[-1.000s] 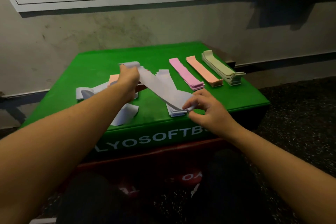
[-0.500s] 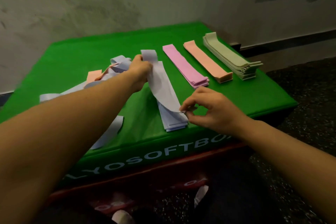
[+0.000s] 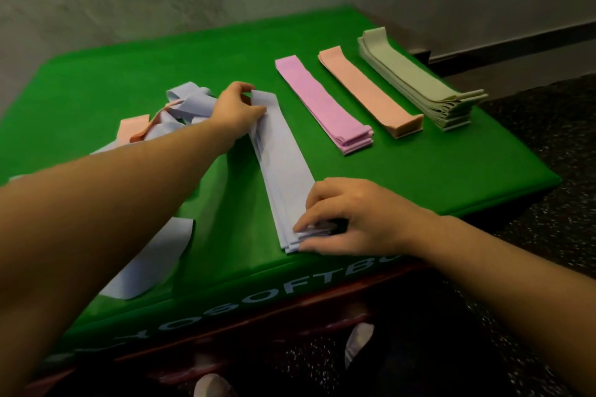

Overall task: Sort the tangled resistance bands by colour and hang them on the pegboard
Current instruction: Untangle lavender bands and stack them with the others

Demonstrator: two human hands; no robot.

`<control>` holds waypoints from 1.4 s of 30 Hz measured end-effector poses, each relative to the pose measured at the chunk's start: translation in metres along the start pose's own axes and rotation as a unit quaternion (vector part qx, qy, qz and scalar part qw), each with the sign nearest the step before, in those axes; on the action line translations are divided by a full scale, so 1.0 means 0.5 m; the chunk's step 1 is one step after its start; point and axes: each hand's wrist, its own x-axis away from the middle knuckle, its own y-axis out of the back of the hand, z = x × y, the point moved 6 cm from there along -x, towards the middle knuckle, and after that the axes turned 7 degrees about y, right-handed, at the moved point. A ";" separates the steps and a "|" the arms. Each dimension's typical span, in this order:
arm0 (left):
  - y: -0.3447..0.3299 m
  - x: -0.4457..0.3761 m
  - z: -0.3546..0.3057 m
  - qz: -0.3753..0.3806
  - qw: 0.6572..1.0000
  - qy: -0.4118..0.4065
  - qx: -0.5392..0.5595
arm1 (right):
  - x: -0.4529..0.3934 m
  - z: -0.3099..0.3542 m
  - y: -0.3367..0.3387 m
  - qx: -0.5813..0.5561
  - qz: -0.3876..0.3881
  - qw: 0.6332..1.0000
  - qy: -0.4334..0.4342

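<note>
Left hand (image 3: pixel 237 109) pinches the far end of the lavender band stack (image 3: pixel 283 167); right hand (image 3: pixel 348 219) pinches its near end on the green soft box (image 3: pixel 419 167).

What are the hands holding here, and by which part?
Both hold the blue band on the blue stack: left hand pinches its far end, right hand its near end.

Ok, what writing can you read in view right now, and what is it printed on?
"YOSOFTB": white capitals on the front face of the green box, cut off at both ends; the first letters are blurred and the rest is hidden behind the right hand and its forearm.
Red box under it: pale marks too dark and blurred to read.
Bands: no print visible.
</note>
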 end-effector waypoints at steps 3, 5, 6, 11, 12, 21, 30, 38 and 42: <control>0.027 0.009 -0.006 -0.034 0.999 -0.020 -0.003 | -0.008 -0.001 0.018 -0.055 -0.029 0.997 -0.051; 0.045 0.024 -0.005 -0.027 0.999 -0.031 -0.002 | -0.018 -0.008 0.037 -0.072 -0.078 0.991 -0.082; 0.056 0.036 -0.004 -0.019 0.999 -0.041 -0.009 | -0.024 -0.012 0.042 -0.078 -0.094 0.987 -0.100; 0.142 0.121 0.020 0.015 0.993 -0.113 -0.044 | -0.076 -0.004 0.032 -0.116 -0.085 0.977 -0.159; 0.164 0.140 0.028 0.016 0.989 -0.134 -0.063 | -0.091 0.003 0.023 -0.114 -0.077 0.977 -0.163; 0.307 0.298 0.149 0.003 0.961 -0.208 -0.183 | -0.243 0.130 -0.141 -0.023 0.135 0.989 -0.048; 0.299 0.381 0.233 -0.048 0.942 -0.224 -0.246 | -0.255 0.109 -0.133 -0.020 0.056 0.984 -0.167; 0.280 0.412 0.260 -0.100 0.950 -0.235 -0.181 | -0.230 0.089 -0.089 -0.353 -0.131 0.860 -0.344; 0.276 0.419 0.259 -0.109 0.935 -0.248 -0.229 | -0.235 0.116 -0.079 -0.411 -0.168 0.802 -0.399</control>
